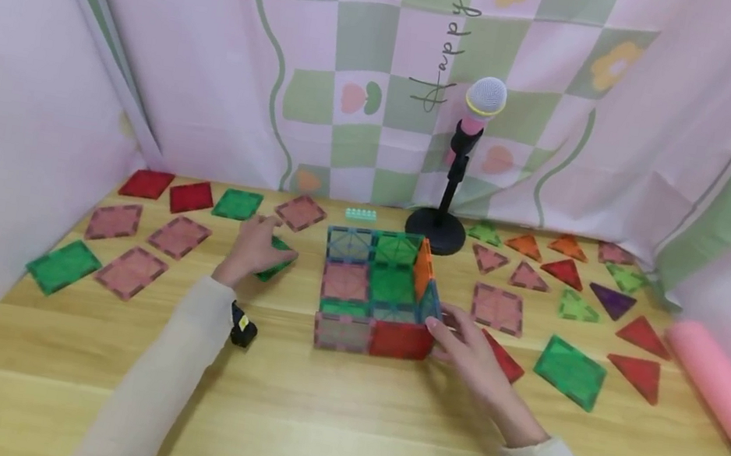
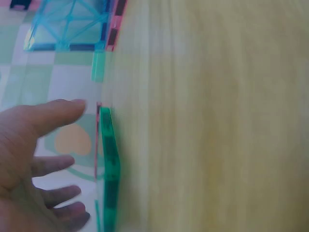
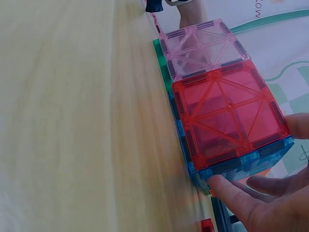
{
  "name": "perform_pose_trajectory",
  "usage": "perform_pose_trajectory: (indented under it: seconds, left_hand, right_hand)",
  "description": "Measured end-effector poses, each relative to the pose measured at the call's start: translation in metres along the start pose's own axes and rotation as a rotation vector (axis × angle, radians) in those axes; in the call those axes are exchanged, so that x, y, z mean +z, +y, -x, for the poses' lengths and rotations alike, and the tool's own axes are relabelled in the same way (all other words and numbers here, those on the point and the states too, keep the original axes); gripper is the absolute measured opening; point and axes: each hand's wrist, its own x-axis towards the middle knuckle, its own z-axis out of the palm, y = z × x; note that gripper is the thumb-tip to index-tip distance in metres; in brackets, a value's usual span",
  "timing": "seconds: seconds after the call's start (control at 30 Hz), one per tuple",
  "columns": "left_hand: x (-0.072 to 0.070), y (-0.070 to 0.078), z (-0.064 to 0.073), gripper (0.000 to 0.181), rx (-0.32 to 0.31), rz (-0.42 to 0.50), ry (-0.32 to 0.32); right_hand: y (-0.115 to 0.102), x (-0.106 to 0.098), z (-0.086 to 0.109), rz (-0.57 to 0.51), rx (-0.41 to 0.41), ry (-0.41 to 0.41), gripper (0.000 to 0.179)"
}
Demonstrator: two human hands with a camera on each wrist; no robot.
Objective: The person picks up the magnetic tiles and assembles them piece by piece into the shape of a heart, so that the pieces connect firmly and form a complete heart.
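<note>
Green is noted on the loose tile (image 1: 272, 269) left of the walled box (image 1: 400, 341), where the left hand (image 1: 252, 246) is held with fingers spread, nothing pinched. At the box's near right corner, extended fingers of the right hand (image 1: 471, 351) are rested; a wall could be unseated if excess pressure were applied there.

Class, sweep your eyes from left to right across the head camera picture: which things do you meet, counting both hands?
Green tile at the far left, left hand, box built of tiles, right hand, purple triangle, pink cylinder.
</note>
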Motion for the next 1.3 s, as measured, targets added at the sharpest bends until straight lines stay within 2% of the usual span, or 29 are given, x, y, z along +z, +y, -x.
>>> perform_pose_trajectory:
  seconds: [0.13,0.23,0.57,0.73,0.87,0.97,1.1,1.3]
  left_hand:
    - [-0.003,-0.008,0.002,0.089,-0.049,-0.049,-0.094]
    - [-0.003,-0.01,0.003,0.092,-0.045,-0.064,-0.125]
    - [0.005,0.004,0.01,0.077,0.019,-0.094,-0.072]
    - [0.009,0.01,0.012,0.077,0.048,0.025,-0.03]
    - [0.011,0.01,0.015,0.076,0.126,0.154,0.023]
    - [0.014,0.008,0.02,0.077,0.199,0.304,0.01]
    - [0.018,0.005,0.026,0.081,0.261,0.473,-0.051]
    - [0.02,0.009,0.027,0.085,0.33,0.569,-0.08]
  right_hand:
    - [0.0,-0.001,0.0,0.005,-0.003,-0.006,0.058]
    - [0.0,-0.001,0.0,0.005,-0.003,-0.007,0.058]
    - [0.0,-0.003,-0.003,0.028,-0.015,-0.001,0.057]
    - [0.0,-0.003,-0.003,0.034,-0.027,-0.006,0.057]
    - [-0.001,-0.004,-0.002,0.03,-0.036,-0.007,0.057]
    - [0.0,-0.003,-0.002,0.026,-0.035,-0.01,0.056]
    - [0.002,-0.002,-0.002,0.018,-0.037,-0.016,0.055]
    - [0.002,-0.001,0.0,0.013,-0.054,-0.027,0.054]
